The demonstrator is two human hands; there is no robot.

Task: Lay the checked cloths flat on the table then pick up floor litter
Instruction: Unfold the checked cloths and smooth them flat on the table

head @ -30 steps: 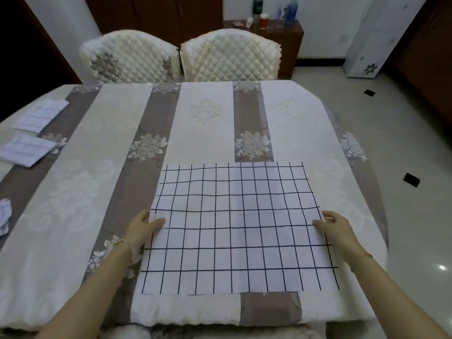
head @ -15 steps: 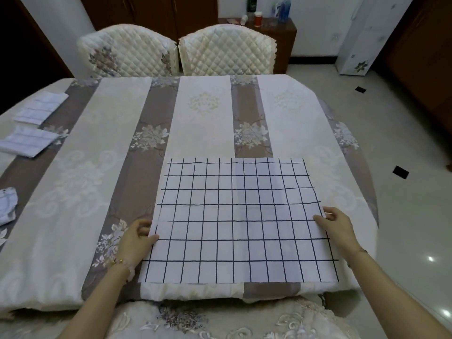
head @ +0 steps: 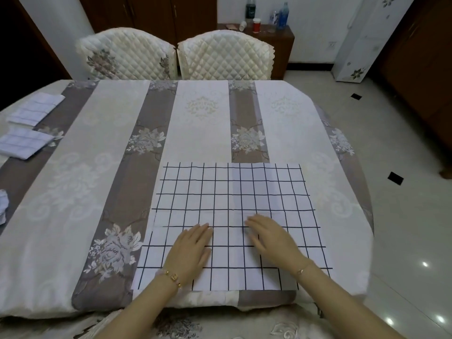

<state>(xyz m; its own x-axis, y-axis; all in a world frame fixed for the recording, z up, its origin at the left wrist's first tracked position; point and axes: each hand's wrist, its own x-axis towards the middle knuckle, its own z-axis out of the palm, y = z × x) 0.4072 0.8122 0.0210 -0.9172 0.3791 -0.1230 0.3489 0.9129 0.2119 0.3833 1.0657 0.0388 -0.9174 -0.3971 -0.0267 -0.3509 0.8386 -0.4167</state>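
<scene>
1. A table under a striped floral cover fills the room; two quilted chairs stand behind it.
2. At the left edge, folded cloths are partly cut off.
3. The checked cloth lies flat near the front edge.
4. The left hand and right hand rest on it palm down, fingers extended, gripping nothing.

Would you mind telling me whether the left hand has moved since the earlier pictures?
Yes. The left hand has moved inward from the left edge of the checked cloth to lie flat on its middle.
</scene>
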